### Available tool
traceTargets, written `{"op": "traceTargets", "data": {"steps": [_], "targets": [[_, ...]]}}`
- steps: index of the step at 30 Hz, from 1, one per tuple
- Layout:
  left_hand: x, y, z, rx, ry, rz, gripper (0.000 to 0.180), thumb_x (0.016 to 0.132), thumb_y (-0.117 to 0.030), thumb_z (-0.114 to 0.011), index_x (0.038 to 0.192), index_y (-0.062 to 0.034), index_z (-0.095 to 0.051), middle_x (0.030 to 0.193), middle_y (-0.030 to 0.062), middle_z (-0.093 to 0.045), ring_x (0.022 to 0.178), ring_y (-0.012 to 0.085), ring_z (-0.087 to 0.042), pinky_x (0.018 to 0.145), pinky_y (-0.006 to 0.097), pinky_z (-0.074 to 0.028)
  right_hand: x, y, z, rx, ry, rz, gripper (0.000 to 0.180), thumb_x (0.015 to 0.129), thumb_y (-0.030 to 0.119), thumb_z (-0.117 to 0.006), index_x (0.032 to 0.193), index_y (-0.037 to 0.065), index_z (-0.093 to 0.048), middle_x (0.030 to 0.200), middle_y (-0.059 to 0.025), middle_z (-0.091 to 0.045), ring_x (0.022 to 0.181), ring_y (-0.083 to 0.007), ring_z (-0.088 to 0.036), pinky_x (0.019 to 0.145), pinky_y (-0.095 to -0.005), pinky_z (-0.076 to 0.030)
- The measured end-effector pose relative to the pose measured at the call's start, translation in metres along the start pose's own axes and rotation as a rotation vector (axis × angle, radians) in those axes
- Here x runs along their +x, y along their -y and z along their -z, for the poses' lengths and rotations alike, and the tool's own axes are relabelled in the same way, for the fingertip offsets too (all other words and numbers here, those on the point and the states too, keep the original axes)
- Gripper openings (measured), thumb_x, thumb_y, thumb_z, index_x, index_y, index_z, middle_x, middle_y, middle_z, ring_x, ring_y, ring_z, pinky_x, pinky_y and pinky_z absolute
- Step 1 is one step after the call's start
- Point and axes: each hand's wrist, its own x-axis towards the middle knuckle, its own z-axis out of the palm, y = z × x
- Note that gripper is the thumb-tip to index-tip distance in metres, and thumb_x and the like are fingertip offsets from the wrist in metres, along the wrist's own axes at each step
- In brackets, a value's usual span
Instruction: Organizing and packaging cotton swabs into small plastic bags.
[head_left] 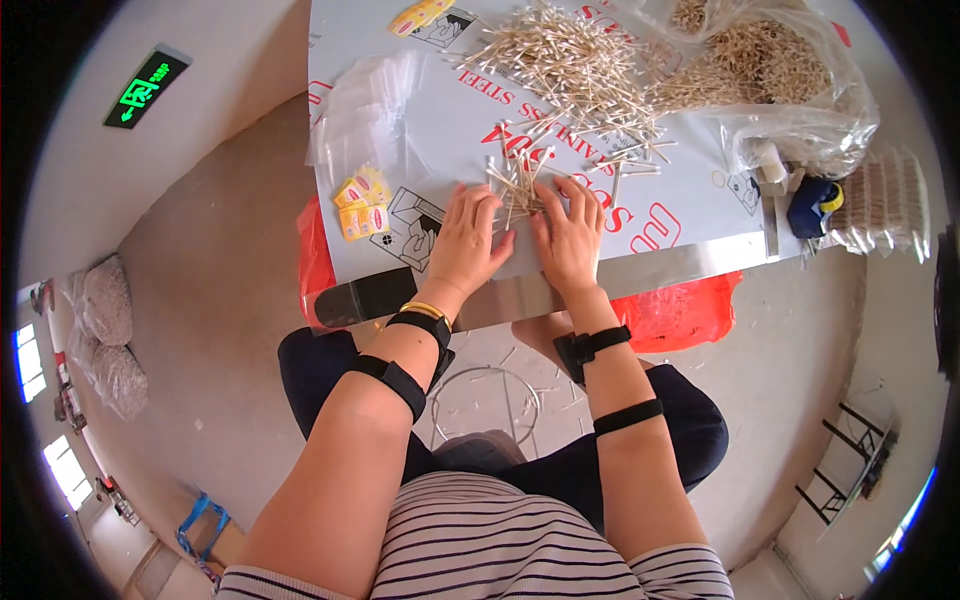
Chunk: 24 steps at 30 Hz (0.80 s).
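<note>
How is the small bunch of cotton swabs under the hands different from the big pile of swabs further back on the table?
The small bunch has few swabs, fanned out and touched by both hands; the big pile has many, heaped and untouched. The small bunch lies near the table edge, the big pile further back. Both are pale thin sticks.

Both hands (515,235) side by side (fingers spread).

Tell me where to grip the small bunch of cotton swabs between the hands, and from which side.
Pinch the small bunch of cotton swabs at mid-shaft, from both sides, as the left hand and right hand flank it. They fan out loosely, so their ends would likely slip.
</note>
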Motion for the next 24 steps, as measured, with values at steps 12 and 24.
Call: {"op": "traceTargets", "data": {"steps": [12,24], "targets": [[0.002,-0.007,0.003,-0.079,-0.018,0.067,0.081,0.082,-0.019,-0.082,0.149,-0.0035,-0.039,0.159,0.0205,-0.037,0.145,0.0423,-0.04,0.12,0.05,-0.039,-0.006,-0.031,-0.001,0.071,-0.092,-0.165,0.033,0.096,0.011,-0.059,0.128,0.01,-0.063,0.135,-0.011,-0.058,0.13,-0.0345,-0.053,0.112,-0.0488,-0.04],[0.064,-0.006,0.014,0.138,0.259,-0.13,0.074,0.082,-0.032,-0.085,0.148,-0.0165,-0.054,0.159,0.0114,-0.041,0.147,0.0373,-0.037,0.12,0.056,-0.032,-0.005,-0.027,-0.004,-0.006,-0.087,-0.185,0.039,0.088,0.007,-0.062,0.127,0.011,-0.063,0.135,-0.0099,-0.057,0.133,-0.0332,-0.051,0.114,-0.0491,-0.041]]}}
